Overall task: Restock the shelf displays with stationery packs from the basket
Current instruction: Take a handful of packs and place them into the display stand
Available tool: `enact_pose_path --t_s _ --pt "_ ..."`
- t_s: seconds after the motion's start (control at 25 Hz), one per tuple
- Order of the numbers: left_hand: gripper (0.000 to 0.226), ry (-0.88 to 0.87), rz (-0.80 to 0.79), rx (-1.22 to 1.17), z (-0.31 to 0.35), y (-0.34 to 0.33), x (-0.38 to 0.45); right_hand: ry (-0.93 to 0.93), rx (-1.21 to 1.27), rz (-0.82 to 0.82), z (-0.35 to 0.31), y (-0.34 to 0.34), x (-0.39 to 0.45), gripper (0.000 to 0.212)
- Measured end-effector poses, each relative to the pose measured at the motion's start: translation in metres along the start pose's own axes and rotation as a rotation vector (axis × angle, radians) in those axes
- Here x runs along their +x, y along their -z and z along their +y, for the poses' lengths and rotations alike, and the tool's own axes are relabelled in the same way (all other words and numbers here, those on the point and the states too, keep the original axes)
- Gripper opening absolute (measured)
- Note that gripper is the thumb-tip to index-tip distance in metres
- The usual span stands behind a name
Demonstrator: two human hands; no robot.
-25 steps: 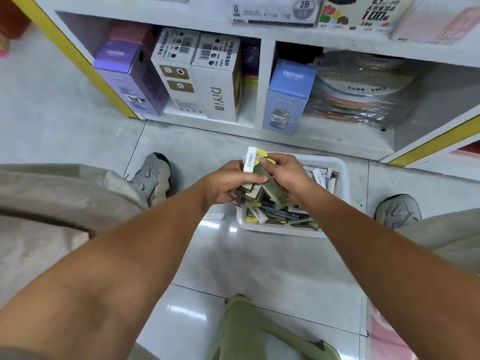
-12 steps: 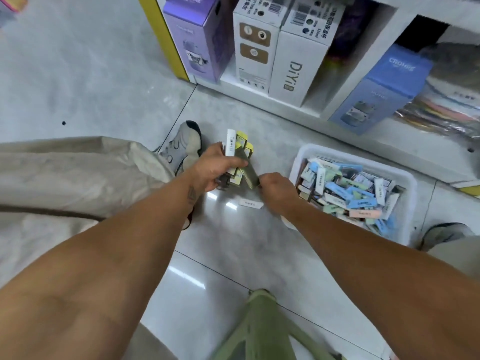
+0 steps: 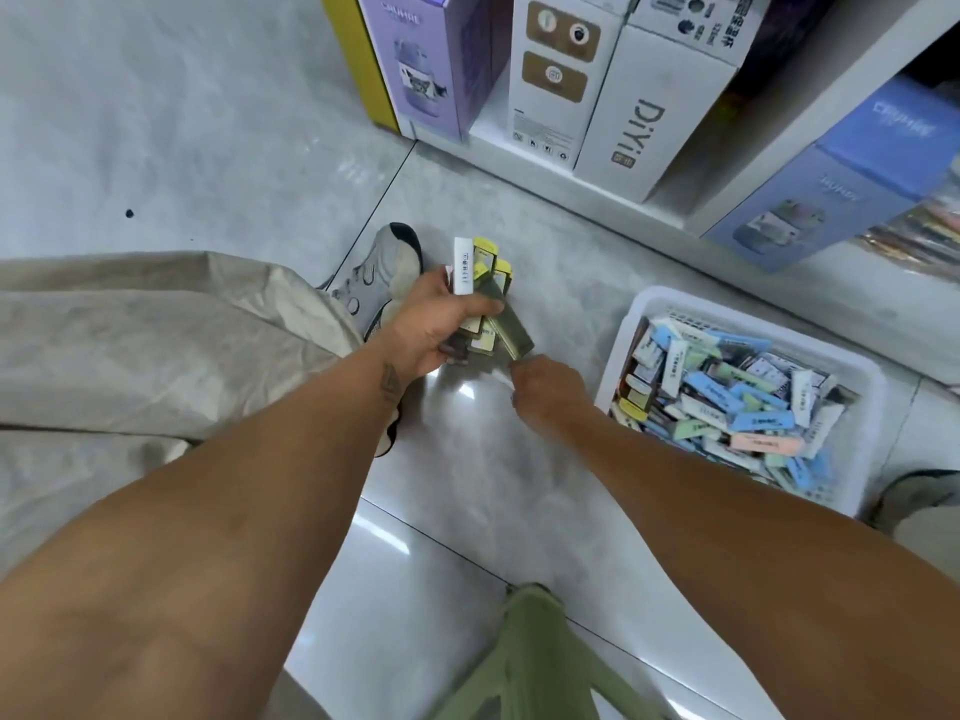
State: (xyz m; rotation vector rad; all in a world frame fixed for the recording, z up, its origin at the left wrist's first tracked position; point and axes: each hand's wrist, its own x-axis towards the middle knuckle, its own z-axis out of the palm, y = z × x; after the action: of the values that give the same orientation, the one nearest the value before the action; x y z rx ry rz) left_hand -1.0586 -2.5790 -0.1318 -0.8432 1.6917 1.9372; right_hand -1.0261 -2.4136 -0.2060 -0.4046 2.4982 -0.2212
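Yellow-edged packs sit bunched in the left hand, fingers and thumb curled round the bundle, which is held above the floor between the left shoe and the basket. One dark pack sticks out of the bundle at a slant, its lower end just by the right hand. That hand hangs knuckles-up over the floor beside the bundle; whether its fingers pinch anything I cannot tell, since they are turned under and blurred.

I judge the step to be gathering: a handful is collected from the basket, but nothing from it is on the shelf yet. The basket is full of blue, green, pink and white packs in a loose heap, so the task looks early. The next move calls for squaring the slanted pack into the bundle so it does not slip out, then carrying the handful to a display.

Grey tile floor, glossy, reflects a light close under the hands. The white shelf stands at the far side with a yellow post, holding a purple box, white boxes and a blue box. A green stool shows at the bottom edge.
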Motion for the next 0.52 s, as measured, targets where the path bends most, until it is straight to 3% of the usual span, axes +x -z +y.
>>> enact_pose_path --t_s 0.12,0.2,0.52 --pt "0.030 -0.036 -0.029 -0.050 0.013 -0.009 -0.007 -0.237 0.495 0.072 0.012 0.028 -0.001 0.017" --pt "0.032 -0.049 -0.061 -0.042 0.026 -0.022 -0.016 -0.304 0.625 0.152 0.031 0.048 -0.013 0.012" --pt "0.037 -0.128 -0.330 0.026 0.074 -0.115 -0.066 -0.454 0.470 0.193 0.127 0.106 -0.115 0.014"
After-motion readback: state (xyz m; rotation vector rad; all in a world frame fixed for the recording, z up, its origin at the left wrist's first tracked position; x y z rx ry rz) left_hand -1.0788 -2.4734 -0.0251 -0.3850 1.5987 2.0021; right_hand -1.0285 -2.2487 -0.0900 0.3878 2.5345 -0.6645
